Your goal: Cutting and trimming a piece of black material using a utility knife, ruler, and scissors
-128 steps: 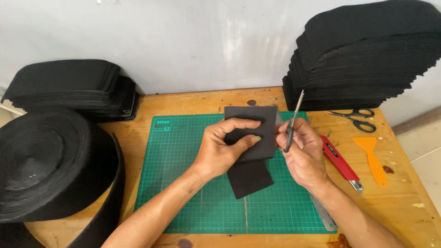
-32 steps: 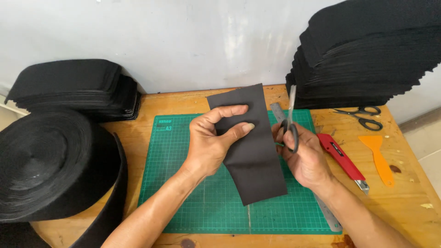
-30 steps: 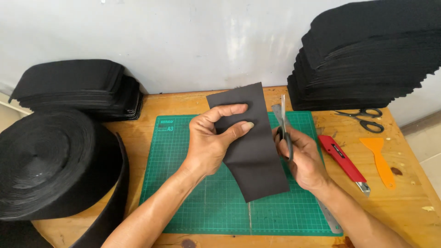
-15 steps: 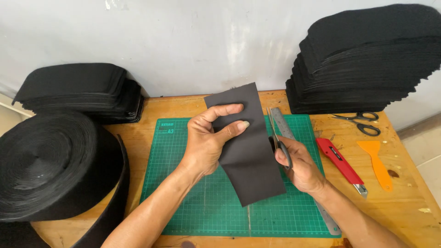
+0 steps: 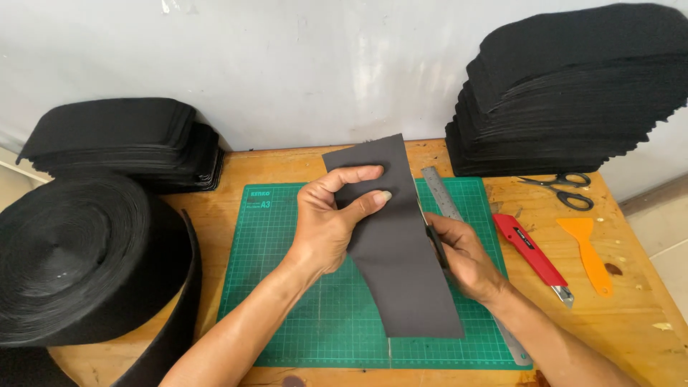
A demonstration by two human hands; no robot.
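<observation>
While the left hand [image 5: 326,226] lifts a long black fabric strip [image 5: 401,251] off the green cutting mat [image 5: 287,287], thumb and fingers pinch its upper part so the piece hangs taut and slightly tilted, its lower end reaching down toward the mat's near edge; the right hand [image 5: 462,254] sits at the strip's right edge, fingers curled shut around dark scissors [image 5: 436,247], blades mostly hidden behind the fabric, so how far they gape I cannot tell; a steel ruler [image 5: 448,208] lies under that hand; a red utility knife [image 5: 534,251], orange scraper [image 5: 589,251] and a second pair of scissors [image 5: 562,188] rest well apart to the right, within reach; cut black pieces [image 5: 573,93] stack behind.
</observation>
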